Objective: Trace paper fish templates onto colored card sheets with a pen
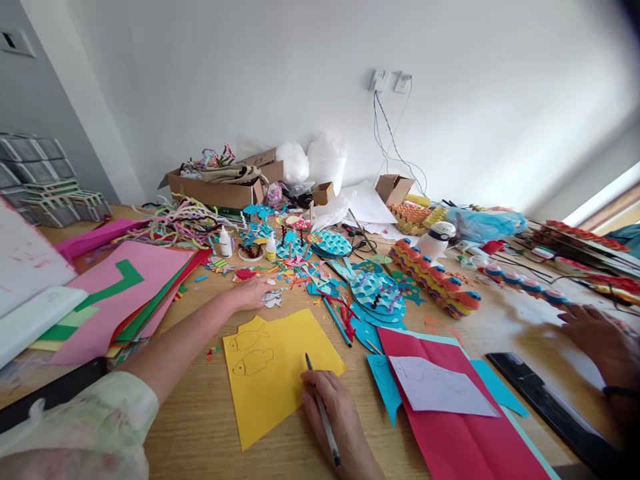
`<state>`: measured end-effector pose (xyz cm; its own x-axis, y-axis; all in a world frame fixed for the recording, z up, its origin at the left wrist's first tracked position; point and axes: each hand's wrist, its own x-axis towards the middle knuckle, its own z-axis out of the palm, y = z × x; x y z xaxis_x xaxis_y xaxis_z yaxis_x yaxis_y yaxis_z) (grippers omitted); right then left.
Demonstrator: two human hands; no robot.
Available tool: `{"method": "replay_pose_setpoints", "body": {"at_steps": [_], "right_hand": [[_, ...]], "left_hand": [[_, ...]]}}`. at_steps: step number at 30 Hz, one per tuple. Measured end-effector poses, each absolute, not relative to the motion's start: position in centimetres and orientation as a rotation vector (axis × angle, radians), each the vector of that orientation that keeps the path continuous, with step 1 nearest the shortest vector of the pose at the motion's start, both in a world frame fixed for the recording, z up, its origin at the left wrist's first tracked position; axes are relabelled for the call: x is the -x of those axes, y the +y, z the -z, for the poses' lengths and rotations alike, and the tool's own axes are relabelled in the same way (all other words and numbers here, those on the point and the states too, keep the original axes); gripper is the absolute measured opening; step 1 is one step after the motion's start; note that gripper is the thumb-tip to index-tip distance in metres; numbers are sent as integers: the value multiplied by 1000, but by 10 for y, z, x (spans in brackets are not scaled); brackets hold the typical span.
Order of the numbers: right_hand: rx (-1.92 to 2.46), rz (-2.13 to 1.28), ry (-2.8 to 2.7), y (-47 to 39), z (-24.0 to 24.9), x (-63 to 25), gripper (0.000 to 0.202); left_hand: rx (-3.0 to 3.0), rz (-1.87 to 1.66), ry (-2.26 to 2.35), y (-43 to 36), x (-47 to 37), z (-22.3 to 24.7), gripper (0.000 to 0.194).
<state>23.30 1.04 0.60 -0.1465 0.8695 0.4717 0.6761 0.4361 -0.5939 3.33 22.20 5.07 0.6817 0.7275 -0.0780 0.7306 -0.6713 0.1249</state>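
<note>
Yellow paper (285, 393) lies flat on the wooden table (195, 427), low and just left of centre in the frame, with 2 drawn fish (253, 363) on its left part, 1 above the other, their long axes running roughly left to right and rising slightly toward the right. From the pen (327, 430), these fish lie up and to the left: its tip stands over the right half of the sheet, and its shaft slants from there to the lower right, across the line of the fish. Whether the tip touches the sheet cannot be told. The right hand (337, 407) is closed around the pen at the sheet's lower right edge. Well apart from it, the left hand (250, 293) reaches in from the lower left to just above the sheet's upper edge, its fingertips at a small cutout (273, 298); whether they pinch it or only rest beside it cannot be told. In the frame, the left hand is nearer the upper fish, while the pen tip is nearer the lower. Red paper (445, 437) lies right of the right hand, and another person's hand (597, 337) shows at the right edge.
</note>
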Motion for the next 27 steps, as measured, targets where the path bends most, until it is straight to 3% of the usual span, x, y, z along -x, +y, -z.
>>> {"method": "replay_pose_setpoints", "body": {"at_steps": [12, 17, 27], "right_hand": [[1332, -374, -1907, 9, -7, -235, 18], [1329, -362, -1891, 9, -5, -233, 19], [1378, -381, -1888, 9, -10, -231, 21]], "left_hand": [[-2740, 222, 1221, 220, -47, -58, 23], [-2753, 146, 1184, 221, -44, -58, 11], [-2719, -149, 1116, 225, -36, -48, 12]]}}
